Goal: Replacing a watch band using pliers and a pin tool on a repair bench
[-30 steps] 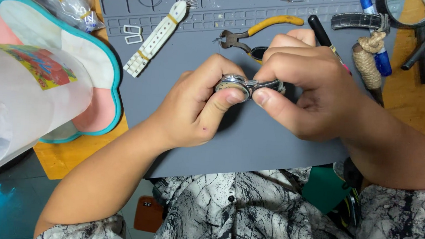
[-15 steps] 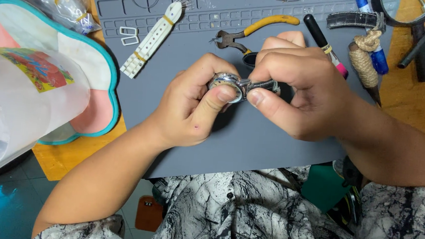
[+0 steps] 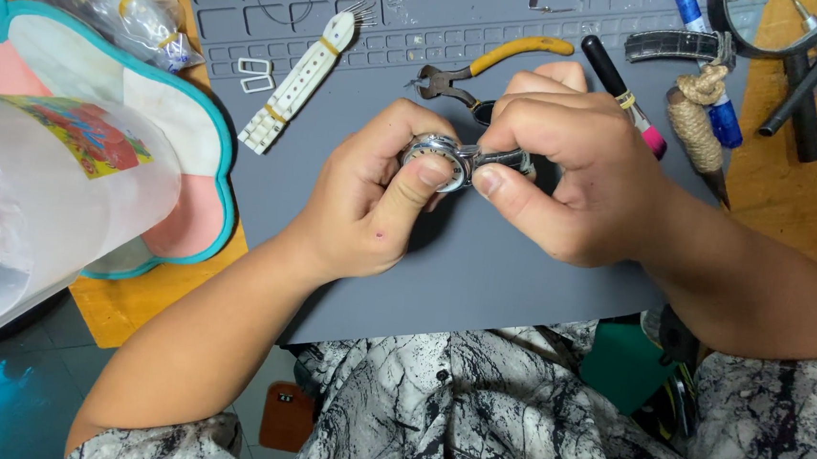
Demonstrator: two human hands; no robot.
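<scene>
The counter (image 3: 784,203) under me is wood, and the grey work mat (image 3: 482,273) covers most of it; that mat is my safety net, because anything that slips from my fingers lands on it rather than rolling off toward my lap. To my left a clear plastic jug (image 3: 36,203) stands on a teal-edged pad (image 3: 198,162), close beside my forearm, and I judge a careless elbow could knock it over.

My left hand (image 3: 372,203) is curled tight around the watch case (image 3: 437,160), thumb pressed over its face, holding it just above the mat. My right hand (image 3: 565,178) is closed narrow, thumb and forefinger pinching the dark strap end (image 3: 505,158) where it meets the case. The join itself is hidden behind my thumbs (I cannot tell whether a pin is seated there). That is where I see the main risk: too much squeeze or a twist between the two hands could spring a small part loose, or my thumb could smear or scratch the glass.

Behind my knuckles lie the yellow-handled pliers (image 3: 482,72), a white strap (image 3: 299,83) and a pink-tipped pen tool (image 3: 624,96), all near enough to be nudged if my right hand jerks back.
</scene>
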